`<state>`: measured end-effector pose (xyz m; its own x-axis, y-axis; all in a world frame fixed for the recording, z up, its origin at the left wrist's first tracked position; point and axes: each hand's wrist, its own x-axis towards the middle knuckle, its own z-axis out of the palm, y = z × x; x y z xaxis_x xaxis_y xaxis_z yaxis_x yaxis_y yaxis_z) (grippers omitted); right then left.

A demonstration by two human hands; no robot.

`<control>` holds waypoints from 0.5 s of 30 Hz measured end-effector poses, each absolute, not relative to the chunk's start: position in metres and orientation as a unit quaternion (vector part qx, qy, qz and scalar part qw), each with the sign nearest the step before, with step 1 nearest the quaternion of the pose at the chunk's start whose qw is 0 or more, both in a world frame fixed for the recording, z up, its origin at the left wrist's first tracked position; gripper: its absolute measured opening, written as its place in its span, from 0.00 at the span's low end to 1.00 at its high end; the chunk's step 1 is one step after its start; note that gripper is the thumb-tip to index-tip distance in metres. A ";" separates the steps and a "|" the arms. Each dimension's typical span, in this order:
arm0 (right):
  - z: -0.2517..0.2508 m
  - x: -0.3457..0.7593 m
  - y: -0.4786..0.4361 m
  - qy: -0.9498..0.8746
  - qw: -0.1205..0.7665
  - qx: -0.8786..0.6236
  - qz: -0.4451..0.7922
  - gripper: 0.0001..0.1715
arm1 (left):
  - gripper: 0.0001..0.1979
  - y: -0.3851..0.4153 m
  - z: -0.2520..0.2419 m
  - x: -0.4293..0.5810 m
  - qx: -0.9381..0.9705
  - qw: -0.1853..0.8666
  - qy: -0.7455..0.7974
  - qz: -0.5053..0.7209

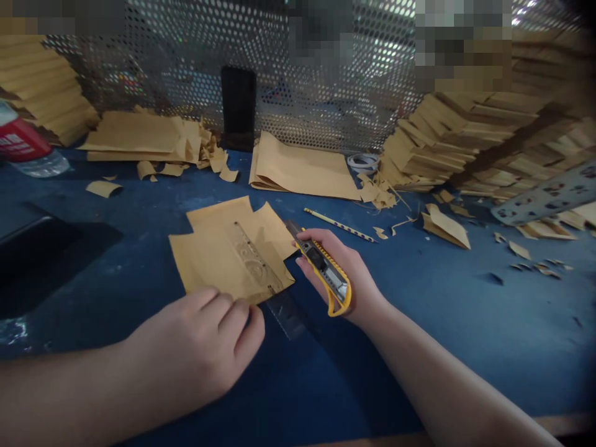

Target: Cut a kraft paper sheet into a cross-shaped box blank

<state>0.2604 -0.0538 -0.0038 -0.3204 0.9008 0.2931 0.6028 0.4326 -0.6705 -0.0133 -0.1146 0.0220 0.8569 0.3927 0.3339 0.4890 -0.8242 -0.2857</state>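
Note:
A piece of brown kraft paper [209, 254] with notched corners lies on the blue table in front of me. Across it rests a clear plastic ruler [254, 257], its lower end reaching past the paper's near edge. My left hand [205, 341] has its fingers curled on the near edge of the paper; what they pinch is mostly hidden. To the right of the paper, my right hand [344, 267] grips a yellow and black utility knife [321, 267], its blade end pointing away from me near the paper's right edge.
Behind lie folded brown paper [302, 164], a paper stack [139, 136] and scraps. A dotted pencil [339, 225] and a tape roll [363, 162] sit to the right. A phone [239, 105] leans on the perforated metal screen. A bottle [28, 139] stands left; piled paper [433, 143] fills the right.

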 end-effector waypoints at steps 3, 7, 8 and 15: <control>-0.003 0.258 -0.054 -0.785 0.319 -0.470 0.246 0.19 | 0.15 -0.117 0.023 -0.012 -0.952 0.111 -0.248 -0.142; 0.000 0.256 -0.056 -0.789 0.318 -0.456 0.261 0.18 | 0.23 -0.094 0.018 -0.014 -0.933 0.041 -0.333 -0.131; 0.000 0.256 -0.056 -0.789 0.322 -0.454 0.261 0.18 | 0.22 -0.088 0.016 -0.014 -0.933 0.027 -0.337 -0.124; 0.000 0.259 -0.062 -0.756 0.403 -0.459 0.237 0.16 | 0.19 -0.064 0.008 -0.015 -0.952 -0.102 -0.276 -0.086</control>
